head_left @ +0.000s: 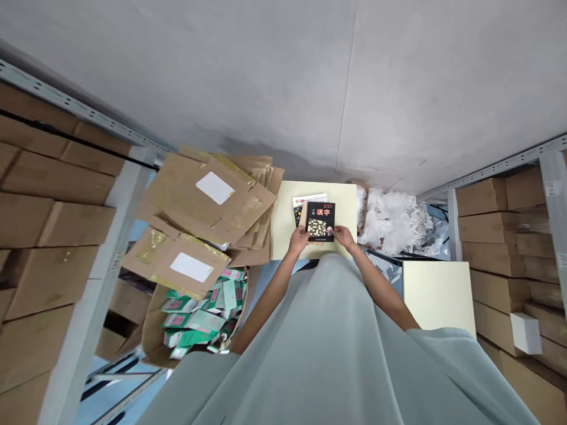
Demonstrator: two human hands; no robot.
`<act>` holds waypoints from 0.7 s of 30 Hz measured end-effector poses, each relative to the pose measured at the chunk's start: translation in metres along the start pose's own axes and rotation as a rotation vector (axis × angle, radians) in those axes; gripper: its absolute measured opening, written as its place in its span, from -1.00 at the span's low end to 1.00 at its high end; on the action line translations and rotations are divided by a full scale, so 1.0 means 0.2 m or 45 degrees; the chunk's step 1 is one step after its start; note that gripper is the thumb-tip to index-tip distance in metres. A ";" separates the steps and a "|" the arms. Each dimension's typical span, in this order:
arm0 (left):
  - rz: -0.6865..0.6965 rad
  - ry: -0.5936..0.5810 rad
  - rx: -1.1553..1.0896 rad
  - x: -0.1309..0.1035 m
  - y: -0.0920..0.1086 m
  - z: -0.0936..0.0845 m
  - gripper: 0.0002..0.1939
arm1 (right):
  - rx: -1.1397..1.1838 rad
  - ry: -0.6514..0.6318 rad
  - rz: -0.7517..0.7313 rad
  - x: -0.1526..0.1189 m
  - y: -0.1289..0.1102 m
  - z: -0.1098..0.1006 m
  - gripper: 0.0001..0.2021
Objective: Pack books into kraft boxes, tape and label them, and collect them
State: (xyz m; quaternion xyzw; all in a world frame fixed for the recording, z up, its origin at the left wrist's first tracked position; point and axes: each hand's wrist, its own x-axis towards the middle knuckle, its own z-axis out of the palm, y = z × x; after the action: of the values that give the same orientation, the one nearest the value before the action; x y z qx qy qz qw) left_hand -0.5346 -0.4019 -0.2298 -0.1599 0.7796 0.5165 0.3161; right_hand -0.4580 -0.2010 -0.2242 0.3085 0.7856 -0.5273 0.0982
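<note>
Above the cream counter (282,227), we grasp the black crossword book (321,222) with left hand (299,240) and right hand (344,236), another book (312,198) lying unlifted, partly hidden.

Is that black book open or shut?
Shut: the black book shows its printed front, with no pages spread open.

Black book (325,215): the smallest cover print is too small to read; the fingers of the left grip (299,238) and right grip (343,236) are partly concealed beneath it. White-topped book (310,199): largely overlapped by the black book. Carton (153,333): far side masked by flattened cardboard (190,212). Grey garment (328,342): truncated below. Left-hand boxes (48,283) and right-hand boxes (485,230): stacks cut off by the lateral edges.
</note>
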 end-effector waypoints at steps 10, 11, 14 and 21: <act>-0.075 -0.315 -0.194 -0.20 -0.15 0.07 -0.62 | 0.281 0.207 0.099 -0.38 0.04 -0.13 -0.59; -0.076 -0.369 -0.203 -0.24 -0.17 0.08 -0.62 | 0.320 0.239 0.095 -0.46 0.06 -0.15 -0.54; -0.068 -0.550 -0.204 -0.35 -0.22 0.16 -0.61 | 0.434 0.373 0.114 -0.74 0.14 -0.19 -0.44; -0.027 -1.018 -0.061 -0.63 -0.25 0.45 -0.61 | 0.874 0.760 0.230 -1.43 0.32 -0.15 -0.40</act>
State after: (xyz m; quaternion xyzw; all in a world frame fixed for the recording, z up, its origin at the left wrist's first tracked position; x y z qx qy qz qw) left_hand -0.3824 -0.3514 -0.2067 0.0383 0.5811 0.5526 0.5963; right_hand -0.1890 -0.2669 -0.1220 0.5287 0.5293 -0.6345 -0.1944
